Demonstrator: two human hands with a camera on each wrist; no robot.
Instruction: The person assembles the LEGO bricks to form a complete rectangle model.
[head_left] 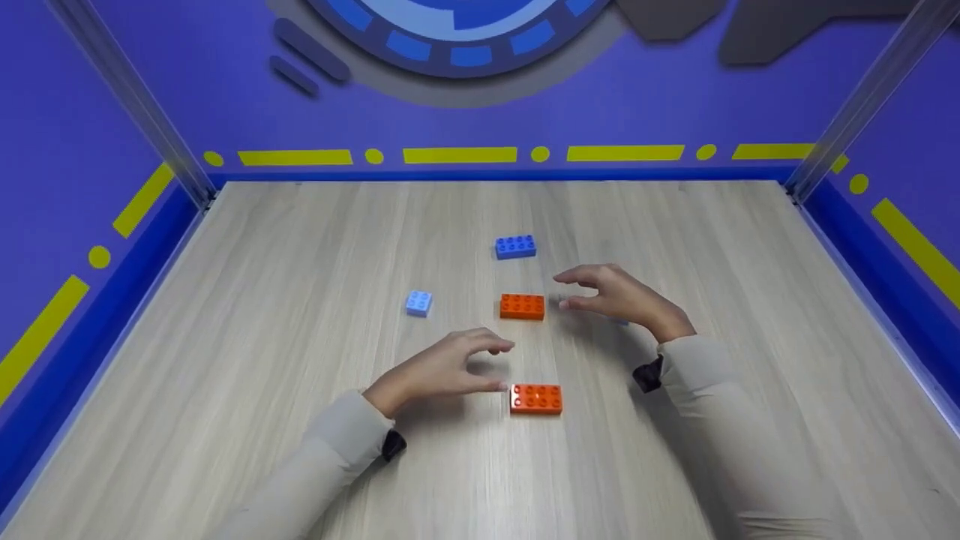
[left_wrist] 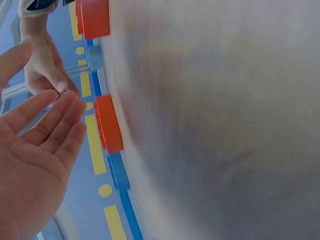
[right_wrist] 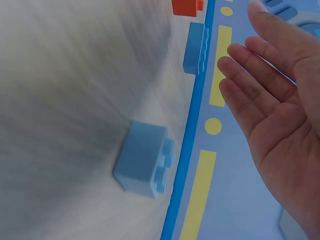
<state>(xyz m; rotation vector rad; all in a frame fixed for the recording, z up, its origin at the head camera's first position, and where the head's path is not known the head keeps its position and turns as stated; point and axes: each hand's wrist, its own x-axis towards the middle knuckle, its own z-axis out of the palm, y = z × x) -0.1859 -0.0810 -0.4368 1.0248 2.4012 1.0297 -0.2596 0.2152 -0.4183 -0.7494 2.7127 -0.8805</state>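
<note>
In the head view my left hand (head_left: 450, 365) hovers over the table with fingers apart and nothing between them. Its thumb tip is beside the left end of the nearer orange brick (head_left: 535, 400). Another orange brick (head_left: 522, 307) lies farther back, and my right hand (head_left: 622, 296) is held in the air just right of it, fingers spread and holding nothing. Under the right hand a light blue brick (right_wrist: 141, 158) is mostly hidden in the head view but plain in the right wrist view. In the left wrist view the left palm (left_wrist: 35, 165) is bare.
A darker blue brick (head_left: 515, 247) lies behind the orange ones. To the left sits a small light blue brick (head_left: 418, 303). The wood-grain table (head_left: 285, 300) is bounded by purple-blue walls (head_left: 465, 124) with yellow dashes at the back and both sides.
</note>
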